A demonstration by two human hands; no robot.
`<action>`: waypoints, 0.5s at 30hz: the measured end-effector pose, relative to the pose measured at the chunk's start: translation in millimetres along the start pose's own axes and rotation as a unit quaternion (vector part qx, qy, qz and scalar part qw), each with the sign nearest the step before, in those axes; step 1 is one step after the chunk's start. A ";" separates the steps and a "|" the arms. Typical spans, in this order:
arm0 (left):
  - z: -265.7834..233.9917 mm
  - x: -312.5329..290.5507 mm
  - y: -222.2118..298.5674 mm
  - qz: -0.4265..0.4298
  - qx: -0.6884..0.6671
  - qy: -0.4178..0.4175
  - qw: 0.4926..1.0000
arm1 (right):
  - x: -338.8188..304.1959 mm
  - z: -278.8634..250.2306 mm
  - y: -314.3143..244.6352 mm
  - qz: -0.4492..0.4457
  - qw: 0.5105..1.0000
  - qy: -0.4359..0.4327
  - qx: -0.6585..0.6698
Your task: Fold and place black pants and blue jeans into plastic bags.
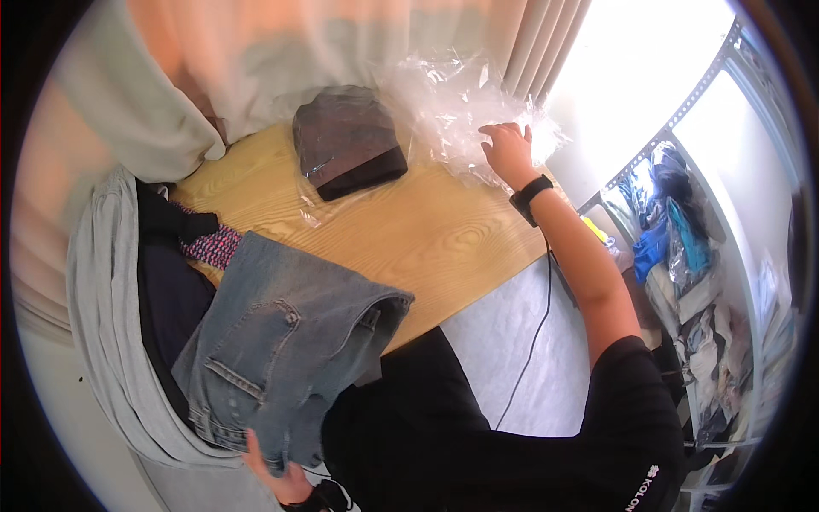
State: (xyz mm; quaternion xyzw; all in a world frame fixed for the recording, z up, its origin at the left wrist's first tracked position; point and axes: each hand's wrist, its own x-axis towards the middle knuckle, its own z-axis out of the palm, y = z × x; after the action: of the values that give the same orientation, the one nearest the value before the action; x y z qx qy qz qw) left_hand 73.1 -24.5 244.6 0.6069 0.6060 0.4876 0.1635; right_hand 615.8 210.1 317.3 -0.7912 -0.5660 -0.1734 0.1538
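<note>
A folded pair of faded blue jeans (256, 333) lies across the near left part of the wooden table, its pocket and waistband showing. At the waistband, my left hand (281, 480) grips the denim, and the cloth hides part of its fingers. My right arm reaches far across to a heap of clear plastic bags (444, 102) at the back right. Over the heap's near edge is my right hand (510, 155), its fingers apart and slightly bent; whether they touch the plastic I cannot tell. A dark folded garment in clear plastic (350, 141) rests left of the heap.
Grey and dark clothes (111, 316) hang over the table's left edge, beside a pink-and-black patterned cloth (213, 246). Curtains (290, 60) border the back of the wooden table (435, 230). A metal rack (708, 171) with bagged clothes stands right. A black cable (533, 350) hangs beside the table.
</note>
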 end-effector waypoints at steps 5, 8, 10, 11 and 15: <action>10.8 -46.9 -42.3 -0.304 -0.412 -0.072 0.856 | -11.5 -13.5 -10.6 -0.043 0.982 0.159 0.097; 32.5 -42.7 0.9 -0.408 -0.513 -0.258 0.709 | -20.6 -24.4 -20.8 -0.085 0.938 0.278 0.188; 47.8 -42.4 7.5 -0.372 -0.466 -0.344 0.725 | -41.8 -64.5 -55.6 -0.142 0.923 0.295 0.202; 54.4 -42.5 11.2 -0.349 -0.415 -0.392 0.743 | -62.2 -86.0 -77.1 -0.165 0.917 0.297 0.208; 94.8 -23.8 43.3 -0.369 -0.471 -0.493 0.632 | -167.0 -125.2 -148.1 -0.278 0.920 0.212 0.179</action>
State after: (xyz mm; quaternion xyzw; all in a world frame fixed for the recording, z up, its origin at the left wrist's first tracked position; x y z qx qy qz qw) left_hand 177.9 -17.7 224.7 0.3230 0.2970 0.2339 0.8676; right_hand 412.8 60.6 361.1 -0.5059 -0.7388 -0.2691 0.3548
